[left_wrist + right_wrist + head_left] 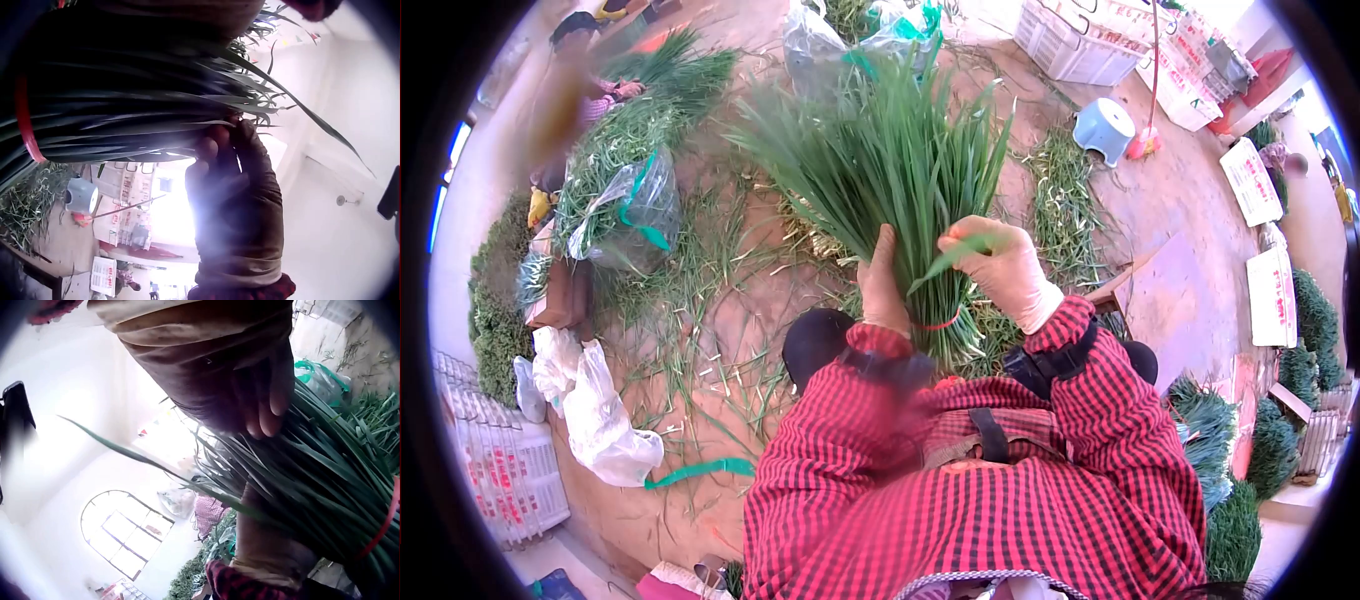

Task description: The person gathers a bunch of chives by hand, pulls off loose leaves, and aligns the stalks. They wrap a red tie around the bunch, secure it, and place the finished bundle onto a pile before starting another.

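Observation:
A thick bunch of green chives [890, 170] stands upright in front of the person, leaf tips fanned out and pale stems down. A red band [943, 324] circles it low near the stems. My gloved left hand [882, 290] grips the bunch from its left side, thumb up along the leaves; its other fingers are hidden behind. At the right side, my gloved right hand [1005, 265] pinches a single chive leaf [950, 262] bent out from the bunch. In the left wrist view the right hand's fingertips [209, 150] are right at the leaves.
Loose chives [1065, 190] litter the floor. Ahead lies a clear bag [815, 45] with green ties; more chives are heaped at the left beside another bag [650, 205]. A blue stool [1103, 130] and white crates [1070, 45] stand at the right. White bags [605, 420] lie at the left.

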Action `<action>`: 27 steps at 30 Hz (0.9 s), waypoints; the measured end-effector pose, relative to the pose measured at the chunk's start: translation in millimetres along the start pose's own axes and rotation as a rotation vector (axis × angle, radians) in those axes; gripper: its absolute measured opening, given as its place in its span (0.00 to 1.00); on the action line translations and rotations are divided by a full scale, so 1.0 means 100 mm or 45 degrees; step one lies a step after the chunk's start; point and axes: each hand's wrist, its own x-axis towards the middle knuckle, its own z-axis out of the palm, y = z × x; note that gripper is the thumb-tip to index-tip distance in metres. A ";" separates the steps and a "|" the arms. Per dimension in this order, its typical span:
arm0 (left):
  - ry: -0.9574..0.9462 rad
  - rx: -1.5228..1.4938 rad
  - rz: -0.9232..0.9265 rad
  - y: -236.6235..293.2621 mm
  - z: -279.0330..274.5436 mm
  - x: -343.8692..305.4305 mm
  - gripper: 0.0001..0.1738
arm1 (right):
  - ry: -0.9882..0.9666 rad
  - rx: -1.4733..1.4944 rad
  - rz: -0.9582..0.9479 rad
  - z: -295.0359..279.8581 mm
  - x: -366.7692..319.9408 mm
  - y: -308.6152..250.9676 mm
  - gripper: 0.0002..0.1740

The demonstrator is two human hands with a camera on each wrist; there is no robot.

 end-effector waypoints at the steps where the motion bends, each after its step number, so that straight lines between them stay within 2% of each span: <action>1: 0.012 0.033 0.028 0.04 0.03 -0.02 0.28 | -0.007 0.157 0.077 -0.03 -0.01 -0.06 0.11; 3: -0.070 -0.029 -0.095 -0.04 -0.13 0.17 0.26 | 0.008 0.467 0.144 -0.08 -0.05 -0.10 0.06; 5: -0.105 -0.127 -0.184 0.01 -0.14 0.15 0.26 | 0.087 0.536 0.123 -0.21 -0.13 -0.21 0.05; 7: -0.102 -0.268 -0.243 0.17 0.10 -0.05 0.26 | 0.141 0.728 -0.126 -0.43 -0.16 -0.18 0.05; 9: -0.133 -0.381 -0.266 0.04 -0.10 0.07 0.26 | 0.343 0.707 -0.130 -0.74 -0.19 -0.21 0.06; 12: -0.178 -0.337 -0.269 0.02 -0.16 0.13 0.26 | 0.360 0.187 0.077 -1.03 -0.15 -0.07 0.22; 15: -0.236 -0.302 -0.271 -0.08 -0.20 0.23 0.27 | 0.297 -0.301 0.100 -0.81 -0.22 0.22 0.45; 17: -0.218 -0.209 -0.237 -0.14 -0.23 0.26 0.28 | -0.011 -0.042 0.199 -0.53 -0.28 0.11 0.62; 19: -0.214 -0.098 -0.186 -0.18 -0.20 0.20 0.28 | 0.093 -0.032 -0.105 -0.10 -0.28 0.19 0.55; 21: -0.231 0.017 -0.107 -0.15 -0.06 0.06 0.30 | 0.118 -0.076 0.002 0.00 -0.13 0.07 0.43; 22: -0.230 0.005 -0.154 -0.07 0.05 -0.05 0.29 | 0.125 -0.101 0.060 -0.03 -0.03 0.05 0.38; 23: -0.226 -0.009 -0.199 0.07 0.19 -0.19 0.29 | 0.229 0.011 -0.001 -0.02 0.06 0.33 0.20; 24: -0.219 -0.023 -0.243 0.17 0.27 -0.29 0.29 | 0.237 0.040 -0.021 -0.11 0.10 0.52 0.19; 26: -0.281 -0.174 -0.314 0.25 0.35 -0.36 0.28 | 0.269 0.349 0.072 -0.26 -0.02 0.26 0.17; 27: -0.312 -0.253 -0.344 0.26 0.36 -0.35 0.28 | 0.329 0.542 0.154 -0.31 -0.09 0.30 0.17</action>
